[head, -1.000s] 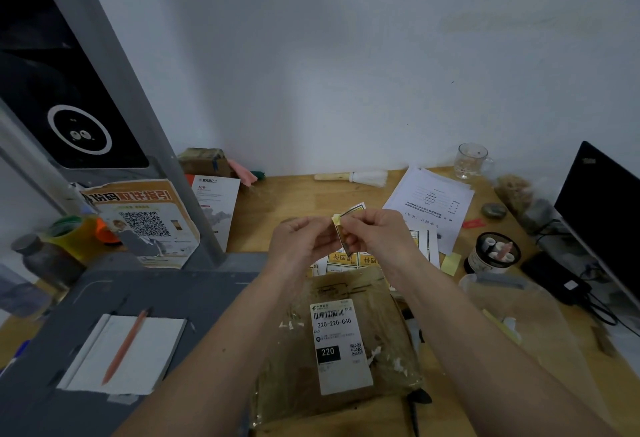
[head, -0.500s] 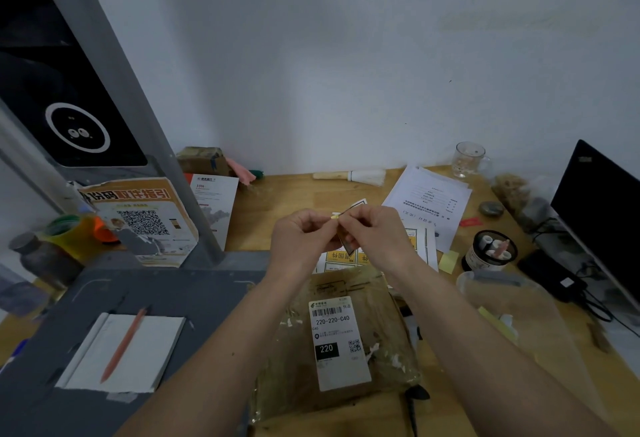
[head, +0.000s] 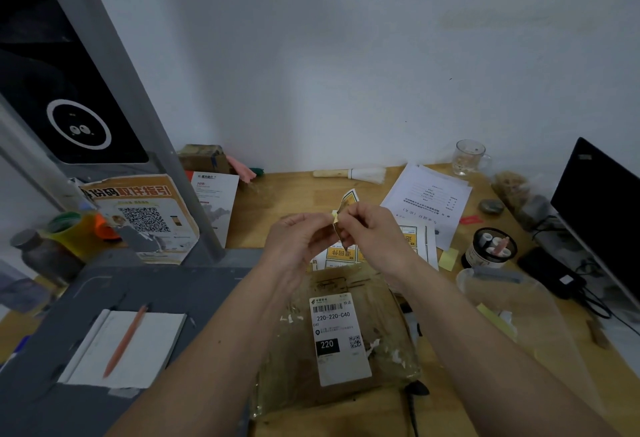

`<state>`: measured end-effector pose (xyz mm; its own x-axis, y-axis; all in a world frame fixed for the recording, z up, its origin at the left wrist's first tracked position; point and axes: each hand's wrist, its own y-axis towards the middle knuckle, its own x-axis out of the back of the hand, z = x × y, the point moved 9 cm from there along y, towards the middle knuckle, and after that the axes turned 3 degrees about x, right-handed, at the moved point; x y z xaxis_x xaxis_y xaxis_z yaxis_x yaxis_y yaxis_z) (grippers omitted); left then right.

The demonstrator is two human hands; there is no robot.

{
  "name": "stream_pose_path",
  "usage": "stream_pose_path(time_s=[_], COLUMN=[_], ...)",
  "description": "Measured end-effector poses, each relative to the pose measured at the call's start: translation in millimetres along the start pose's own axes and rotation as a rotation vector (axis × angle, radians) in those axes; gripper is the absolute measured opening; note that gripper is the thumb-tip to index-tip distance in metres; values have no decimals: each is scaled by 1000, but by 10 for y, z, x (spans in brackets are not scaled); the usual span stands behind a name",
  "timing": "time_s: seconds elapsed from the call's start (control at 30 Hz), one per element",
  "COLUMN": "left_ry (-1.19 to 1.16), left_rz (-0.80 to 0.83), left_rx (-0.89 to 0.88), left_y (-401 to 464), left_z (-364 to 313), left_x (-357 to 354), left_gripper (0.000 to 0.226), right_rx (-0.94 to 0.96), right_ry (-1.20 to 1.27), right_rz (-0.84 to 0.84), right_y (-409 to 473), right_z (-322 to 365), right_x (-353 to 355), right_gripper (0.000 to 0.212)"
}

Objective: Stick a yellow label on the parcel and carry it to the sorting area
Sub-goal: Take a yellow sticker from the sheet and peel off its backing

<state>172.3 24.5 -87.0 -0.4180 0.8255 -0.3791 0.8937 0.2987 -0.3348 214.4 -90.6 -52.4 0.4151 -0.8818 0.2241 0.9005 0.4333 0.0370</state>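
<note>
A brown parcel [head: 349,384] wrapped in clear tape lies on the wooden desk in front of me, with a white shipping label [head: 341,339] reading 220-220-C40 on top. Above it I hold a small yellow label [head: 346,202] upright between both hands. My left hand [head: 298,242] pinches one corner of it. My right hand [head: 372,232] pinches it from the other side, the fingertips nearly touching. A sheet of yellow labels [head: 337,254] lies on the desk just beyond the parcel, partly hidden by my hands.
A notebook with an orange pen [head: 126,339] lies on the grey surface at left. Printed papers [head: 427,197], a glass mug [head: 467,157], a brush [head: 349,173], a round tin [head: 490,248] and a black monitor [head: 599,208] crowd the desk's back and right.
My hands have stayed almost in place, still working at the label's corner; the label's upper end sticks up a little more above my right fingers.
</note>
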Motion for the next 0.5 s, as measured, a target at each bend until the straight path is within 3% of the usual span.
stream_pose_path(time_s=[0.5], left_ry=[-93], left_rz=[33], left_rx=[50], left_y=[40], left_z=[54], left_x=[-13], left_gripper=[7], right_rx=[-12], right_ry=[32], right_rz=[24], right_y=[35], right_z=[-45], right_x=[-16], right_gripper=[18])
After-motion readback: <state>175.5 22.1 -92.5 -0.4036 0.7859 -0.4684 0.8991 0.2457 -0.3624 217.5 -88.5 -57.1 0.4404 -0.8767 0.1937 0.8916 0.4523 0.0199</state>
